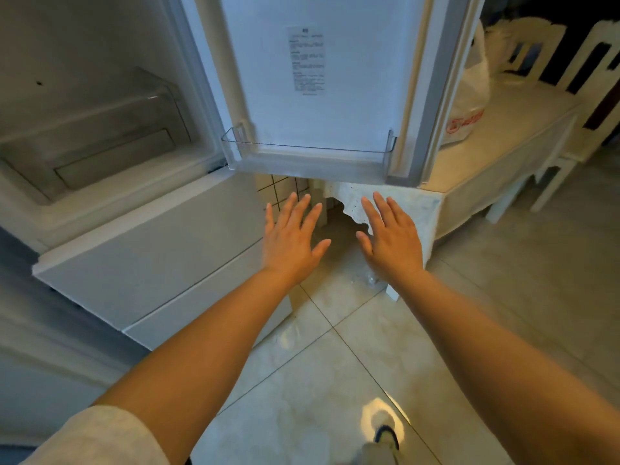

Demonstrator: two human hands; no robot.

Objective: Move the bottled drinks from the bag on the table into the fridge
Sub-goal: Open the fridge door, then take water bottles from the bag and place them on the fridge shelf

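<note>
left hand (291, 242) and right hand (392, 235): both spread flat, empty, held out above the floor. fridge (110, 135): door (315, 85) stood open. bag (468, 95): sat on counter (503, 129), behind the door; bottles not visible.

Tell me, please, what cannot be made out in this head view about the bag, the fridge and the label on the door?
- Bag on the table: partly hidden behind the open fridge door; its contents do not show, so no bottles can be confirmed.
- Label on the door: print too small and blurred to read.
- Fridge interior: upper part cut off by the top edge.
- Left hand and right hand: open, holding nothing.
</note>
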